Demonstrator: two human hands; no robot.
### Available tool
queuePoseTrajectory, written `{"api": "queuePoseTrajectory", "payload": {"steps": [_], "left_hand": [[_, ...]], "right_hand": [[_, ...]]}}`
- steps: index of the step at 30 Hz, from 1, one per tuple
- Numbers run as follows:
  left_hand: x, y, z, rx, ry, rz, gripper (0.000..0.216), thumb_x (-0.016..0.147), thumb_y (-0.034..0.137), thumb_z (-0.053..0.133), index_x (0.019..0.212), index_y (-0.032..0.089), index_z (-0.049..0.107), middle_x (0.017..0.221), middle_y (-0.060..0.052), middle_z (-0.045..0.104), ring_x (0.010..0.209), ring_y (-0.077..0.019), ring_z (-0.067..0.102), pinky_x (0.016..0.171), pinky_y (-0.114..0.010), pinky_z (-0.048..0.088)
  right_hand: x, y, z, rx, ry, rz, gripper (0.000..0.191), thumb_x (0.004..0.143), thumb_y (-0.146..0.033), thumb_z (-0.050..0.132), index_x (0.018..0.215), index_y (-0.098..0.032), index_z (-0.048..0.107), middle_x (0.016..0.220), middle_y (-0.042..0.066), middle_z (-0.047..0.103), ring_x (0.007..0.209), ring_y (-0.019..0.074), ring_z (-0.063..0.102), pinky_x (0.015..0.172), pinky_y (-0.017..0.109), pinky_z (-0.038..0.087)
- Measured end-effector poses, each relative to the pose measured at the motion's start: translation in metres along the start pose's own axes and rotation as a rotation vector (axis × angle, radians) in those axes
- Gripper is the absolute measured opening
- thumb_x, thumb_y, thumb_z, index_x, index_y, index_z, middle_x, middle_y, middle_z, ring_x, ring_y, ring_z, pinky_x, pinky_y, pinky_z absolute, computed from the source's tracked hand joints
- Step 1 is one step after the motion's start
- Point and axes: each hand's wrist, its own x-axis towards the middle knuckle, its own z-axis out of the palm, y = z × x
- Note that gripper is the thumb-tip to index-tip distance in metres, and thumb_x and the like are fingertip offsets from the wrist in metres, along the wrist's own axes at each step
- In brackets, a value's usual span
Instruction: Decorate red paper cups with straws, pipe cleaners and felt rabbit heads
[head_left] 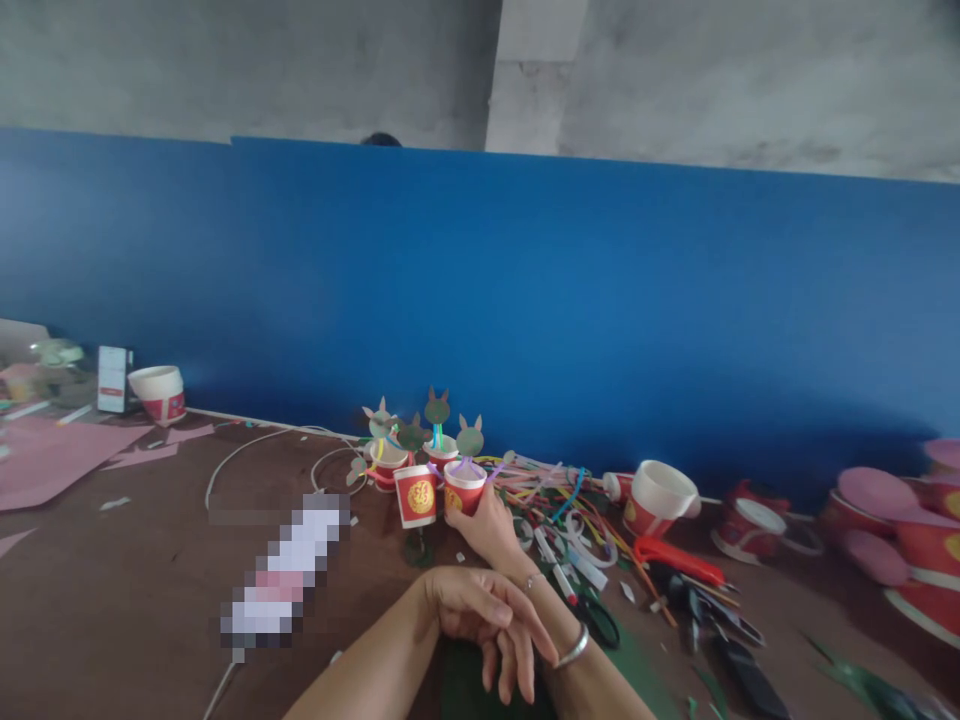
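My right hand [486, 528] reaches forward and grips a red paper cup [463, 490] with a white rim, its thumb along the front near a gold emblem. Purple strips stick out of this cup. Just left stands another red paper cup [416, 497], with more cups behind, topped by paper animal heads with ears [438, 407]. My left hand [491, 622] hangs loose in front of my right forearm, overlapping the wrist in view. Its fingers are bent and apart, with nothing in them. Below it lies green paper [480, 685], partly covered.
Coloured pipe cleaners [555, 485], a marker [562, 580], scissors [600, 612] and a red-handled tool [679, 560] lie to the right. White cups [660, 492] and pink-eared cups [874, 505] stand beyond. Left are a cabled, blurred-out device [289, 570] and pink paper [60, 455]. A blue partition [480, 290] stands behind.
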Motion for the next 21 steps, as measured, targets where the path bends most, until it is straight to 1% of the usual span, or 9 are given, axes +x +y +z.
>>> {"api": "queuePoseTrajectory", "payload": {"steps": [4,7,11,14,17,19,21], "left_hand": [[0.000,0.001,0.003,0.027,0.032,0.017,0.062,0.074,0.043,0.064,0.121,0.005,0.056,0.089,-0.014,0.071,0.071,-0.0228,0.070,0.050,-0.027,0.056],[-0.001,0.002,0.004,0.057,0.049,0.030,0.064,0.074,0.044,0.063,0.122,0.003,0.055,0.084,-0.015,0.071,0.068,-0.0234,0.070,0.046,-0.026,0.054],[-0.001,0.000,0.002,0.044,0.039,0.022,0.061,0.075,0.044,0.063,0.121,0.005,0.056,0.086,-0.014,0.071,0.069,-0.0233,0.070,0.049,-0.027,0.056],[-0.001,-0.003,-0.001,0.020,0.042,0.025,0.060,0.075,0.043,0.062,0.121,0.006,0.056,0.092,-0.013,0.071,0.073,-0.0222,0.070,0.051,-0.026,0.057],[0.000,-0.004,-0.002,0.010,0.041,0.027,0.060,0.076,0.043,0.062,0.123,0.005,0.055,0.094,-0.013,0.070,0.075,-0.0216,0.070,0.053,-0.026,0.057],[0.000,-0.004,-0.002,0.007,0.039,0.026,0.060,0.076,0.043,0.061,0.123,0.005,0.054,0.094,-0.013,0.071,0.075,-0.0216,0.070,0.053,-0.026,0.057],[0.000,-0.003,-0.001,0.003,0.038,0.023,0.061,0.076,0.042,0.062,0.124,0.006,0.054,0.093,-0.013,0.071,0.075,-0.0217,0.070,0.053,-0.026,0.057]], "right_hand": [[-0.003,-0.001,0.000,0.015,0.030,0.007,0.055,0.069,-0.049,0.059,0.108,-0.013,0.046,0.109,0.018,0.062,0.105,0.0336,0.056,0.085,0.038,0.040],[-0.004,-0.002,0.000,0.038,0.068,0.029,0.051,0.070,-0.046,0.057,0.106,-0.011,0.045,0.108,0.021,0.063,0.104,0.0343,0.057,0.081,0.038,0.041],[-0.004,-0.002,-0.001,0.038,0.087,0.042,0.048,0.071,-0.041,0.056,0.105,-0.010,0.044,0.101,0.022,0.065,0.098,0.0349,0.060,0.075,0.038,0.042],[-0.002,0.001,-0.001,0.040,0.094,0.012,0.047,0.071,-0.040,0.056,0.107,-0.013,0.045,0.103,0.017,0.065,0.099,0.0325,0.060,0.078,0.037,0.041],[0.000,0.006,0.002,0.034,0.128,-0.035,0.053,0.074,-0.046,0.056,0.116,-0.016,0.045,0.112,0.014,0.063,0.107,0.0305,0.056,0.086,0.038,0.039],[0.001,0.009,0.005,0.006,0.149,-0.057,0.057,0.074,-0.050,0.057,0.118,-0.015,0.047,0.115,0.016,0.062,0.110,0.0316,0.055,0.089,0.040,0.038],[0.000,0.010,0.008,-0.030,0.157,-0.067,0.058,0.073,-0.051,0.057,0.116,-0.012,0.048,0.113,0.018,0.062,0.109,0.0334,0.054,0.090,0.043,0.037]]}}
